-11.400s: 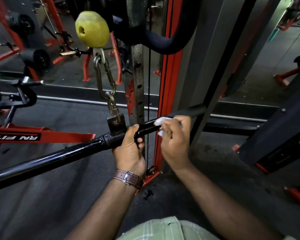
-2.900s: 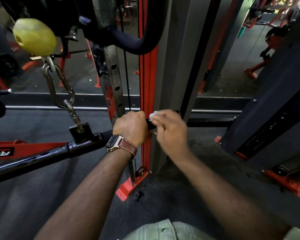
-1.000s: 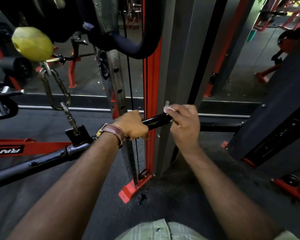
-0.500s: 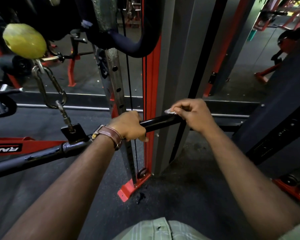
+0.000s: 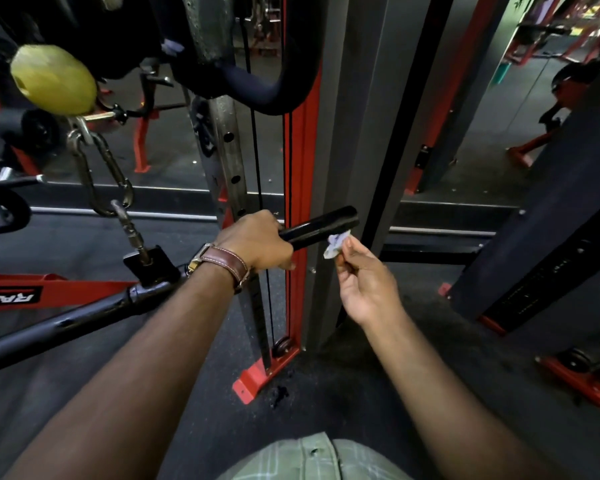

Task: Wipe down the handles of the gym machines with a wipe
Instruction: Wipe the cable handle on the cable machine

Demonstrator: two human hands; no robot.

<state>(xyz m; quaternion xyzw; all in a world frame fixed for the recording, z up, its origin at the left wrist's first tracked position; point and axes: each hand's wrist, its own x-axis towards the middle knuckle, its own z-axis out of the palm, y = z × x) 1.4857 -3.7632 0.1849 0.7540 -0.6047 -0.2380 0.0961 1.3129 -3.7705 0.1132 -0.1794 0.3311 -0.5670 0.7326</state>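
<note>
A long black pull-down bar [image 5: 321, 226] runs from lower left up to its right end near the machine's upright. My left hand [image 5: 257, 242], with a brown leather watch strap on the wrist, grips the bar just left of that end. My right hand [image 5: 362, 280] is below the bar's tip, palm turned up, and pinches a small crumpled white wipe [image 5: 336, 242] between thumb and fingers. The wipe touches the underside of the bar's end.
A chain and carabiner [image 5: 108, 178] hang the bar from a yellow stopper ball [image 5: 52, 79]. A grey and red upright frame [image 5: 329, 161] stands right behind the bar's end. A curved black padded handle [image 5: 257, 86] hangs above. Dark machine housing [image 5: 548, 265] stands at right.
My right hand has come off the top of the bar's end and dropped below it with the wipe. The bar's tip is uncovered now. My left hand keeps its grip.
</note>
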